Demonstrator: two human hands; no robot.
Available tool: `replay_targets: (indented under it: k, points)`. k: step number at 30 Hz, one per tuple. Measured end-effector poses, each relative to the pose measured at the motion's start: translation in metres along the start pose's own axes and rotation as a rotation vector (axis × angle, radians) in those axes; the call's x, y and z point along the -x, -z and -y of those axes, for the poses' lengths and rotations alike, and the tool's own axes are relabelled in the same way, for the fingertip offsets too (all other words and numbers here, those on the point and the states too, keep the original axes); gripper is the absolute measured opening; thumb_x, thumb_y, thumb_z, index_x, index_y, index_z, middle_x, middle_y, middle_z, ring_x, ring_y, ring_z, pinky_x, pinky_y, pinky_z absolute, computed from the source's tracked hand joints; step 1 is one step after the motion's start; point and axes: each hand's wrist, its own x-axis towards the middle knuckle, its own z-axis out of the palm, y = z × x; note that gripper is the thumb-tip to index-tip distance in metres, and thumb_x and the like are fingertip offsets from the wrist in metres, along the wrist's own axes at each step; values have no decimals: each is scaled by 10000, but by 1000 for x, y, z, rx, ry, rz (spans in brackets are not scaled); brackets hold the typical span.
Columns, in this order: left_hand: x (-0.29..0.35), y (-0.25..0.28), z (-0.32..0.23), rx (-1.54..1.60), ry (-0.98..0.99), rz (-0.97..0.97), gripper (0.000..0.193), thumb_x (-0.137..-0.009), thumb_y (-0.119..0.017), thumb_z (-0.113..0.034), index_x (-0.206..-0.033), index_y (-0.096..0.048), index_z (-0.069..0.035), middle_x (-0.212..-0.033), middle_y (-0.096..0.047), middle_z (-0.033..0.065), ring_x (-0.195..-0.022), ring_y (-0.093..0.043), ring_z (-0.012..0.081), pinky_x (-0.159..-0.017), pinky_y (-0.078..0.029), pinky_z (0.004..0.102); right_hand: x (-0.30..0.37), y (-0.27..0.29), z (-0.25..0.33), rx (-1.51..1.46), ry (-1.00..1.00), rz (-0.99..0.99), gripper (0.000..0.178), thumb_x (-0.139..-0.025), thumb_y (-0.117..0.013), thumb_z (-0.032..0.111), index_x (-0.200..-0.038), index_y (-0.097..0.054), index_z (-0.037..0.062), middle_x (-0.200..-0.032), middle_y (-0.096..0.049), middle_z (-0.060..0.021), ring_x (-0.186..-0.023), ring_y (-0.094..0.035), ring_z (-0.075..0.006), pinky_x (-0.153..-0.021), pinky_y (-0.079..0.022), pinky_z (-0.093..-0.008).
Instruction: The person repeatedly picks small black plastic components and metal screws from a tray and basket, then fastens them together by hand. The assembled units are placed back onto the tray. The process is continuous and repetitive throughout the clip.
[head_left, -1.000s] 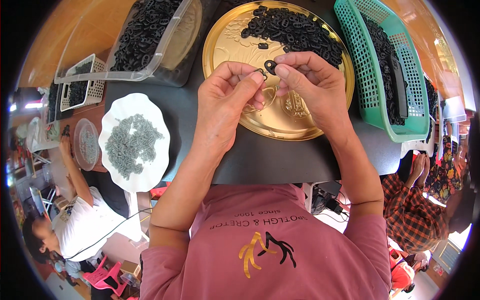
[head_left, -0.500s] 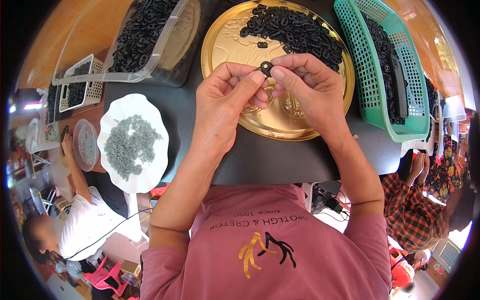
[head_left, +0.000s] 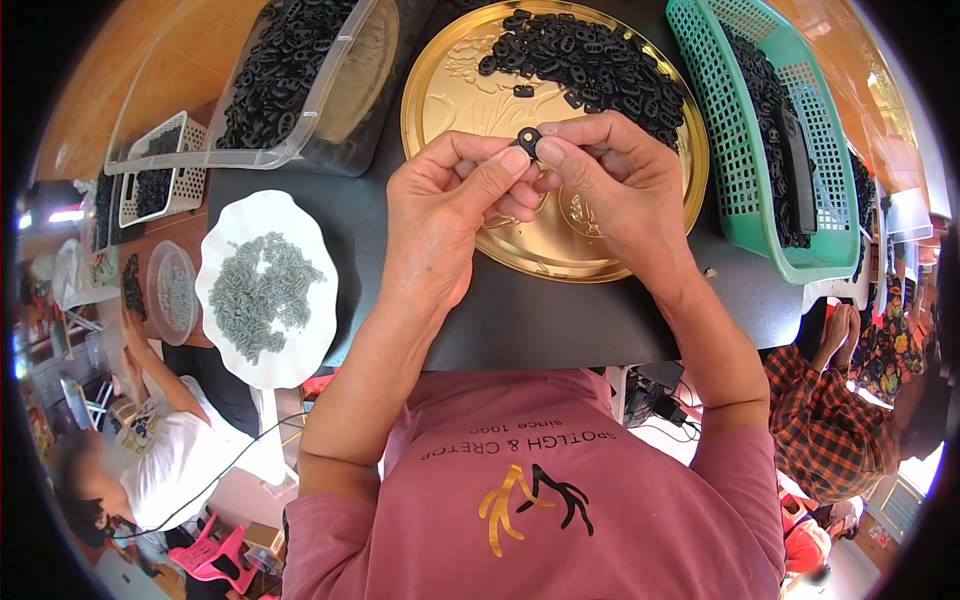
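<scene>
Between my fingertips is a small black oval plastic piece (head_left: pixel 528 139) with a round hole in it, held above the golden tray. My left hand (head_left: pixel 458 190) pinches it from the left, thumb and forefinger closed on its lower side. From the right, my right hand (head_left: pixel 617 180) has its thumb and forefinger pressed at its edge. Anything else small between the fingers is hidden. On the golden tray (head_left: pixel 440 100) beyond my hands lies a heap of similar black pieces (head_left: pixel 600 70), and one loose piece (head_left: pixel 523 91) sits apart from it.
A white scalloped dish (head_left: pixel 312 345) of small grey springs stands at left. Behind it is a clear bin (head_left: pixel 330 100) of black pieces; a green basket (head_left: pixel 740 190) of them stands at right. A person in white (head_left: pixel 170 440) sits at left, a person in plaid (head_left: pixel 825 430) at right.
The black piece has turned slightly and shifted a little toward me and left, both hands still pinching it. At left, the person in white has moved an arm and leaned.
</scene>
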Motion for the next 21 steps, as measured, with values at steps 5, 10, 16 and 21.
replay_targets:
  k: [5, 10, 16, 21]
  points:
    - [4, -8, -4, -85, -82, 108, 242, -861, -650, -9, -1086, -576, 39, -838, -661, 108, -722, -642, 136, -633, -535, 242, -7, 18, 12, -126, -119, 170, 129, -865, -665, 78, -946, -637, -19, -821, -666, -57, -718, -618, -90, -651, -514, -219]
    - [8, -14, -6, -245, -134, 169, 322, -851, -645, 24, -1157, -546, 40, -875, -658, 98, -751, -633, 119, -647, -526, 226, -11, 27, 18, -133, -185, 244, 188, -850, -690, 122, -971, -627, -7, -753, -630, -35, -656, -600, -87, -621, -501, -224]
    - [10, -13, -7, -314, -160, 98, 304, -844, -652, 32, -1136, -567, 36, -878, -652, 80, -750, -618, 96, -653, -511, 207, -11, 30, 22, -36, -243, 198, 248, -882, -667, 241, -903, -650, -5, -724, -609, -16, -596, -564, -71, -567, -470, -205]
    - [11, -14, -3, -430, -259, 84, 313, -805, -696, 32, -1100, -593, 21, -842, -613, 22, -713, -562, 63, -630, -473, 190, -7, 26, 22, 52, -221, 257, 279, -888, -660, 279, -842, -658, 4, -696, -588, 2, -560, -530, -53, -521, -428, -193]
